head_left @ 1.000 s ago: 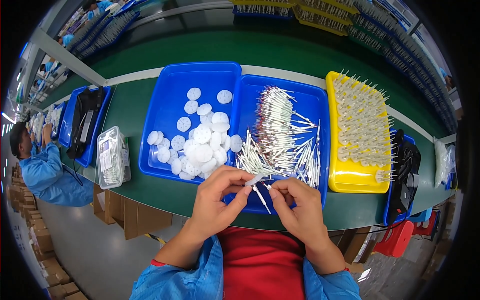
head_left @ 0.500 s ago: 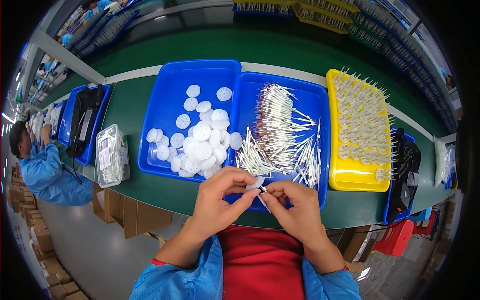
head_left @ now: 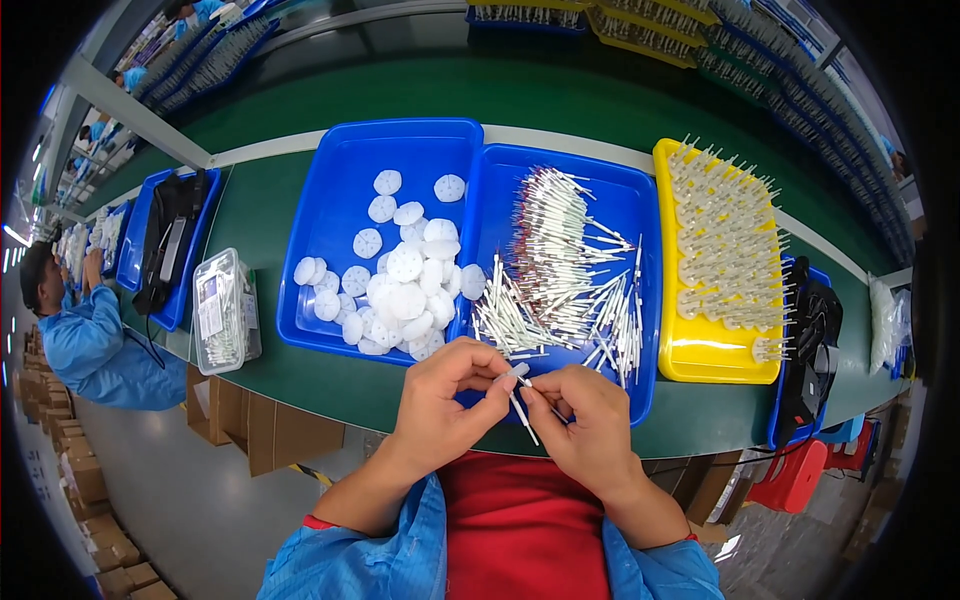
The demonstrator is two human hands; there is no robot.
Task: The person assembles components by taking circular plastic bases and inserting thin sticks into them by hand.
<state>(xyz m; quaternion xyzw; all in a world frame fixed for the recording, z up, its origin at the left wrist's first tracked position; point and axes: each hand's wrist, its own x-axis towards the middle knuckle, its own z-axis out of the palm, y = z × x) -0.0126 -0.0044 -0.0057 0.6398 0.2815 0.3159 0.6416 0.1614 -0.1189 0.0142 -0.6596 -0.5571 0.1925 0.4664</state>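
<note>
My left hand (head_left: 447,398) pinches a small white plastic disc (head_left: 518,370), turned nearly edge-on, between thumb and fingers above the front rim of a blue tray. A thin white rod (head_left: 524,420) slants down from the disc toward my body. My right hand (head_left: 590,418) is closed at the disc's right side, its thumb and forefinger on another thin rod (head_left: 527,383), mostly hidden by the fingers. Loose white discs (head_left: 405,264) are piled in the left blue tray (head_left: 340,140). Many white rods with dark reddish ends (head_left: 550,260) lie in the right blue tray (head_left: 630,180).
On the right, a yellow tray (head_left: 705,366) bears rows of discs with rods standing in them. A clear box (head_left: 222,310) of white parts stands at left. Black items lie in blue trays at both sides. A co-worker in blue (head_left: 100,340) sits far left; a red stool (head_left: 790,478) stands at right.
The disc in my left hand has tipped more edge-on. The rod hanging from it now shows at greater length below, and my right hand has shifted slightly left and down.
</note>
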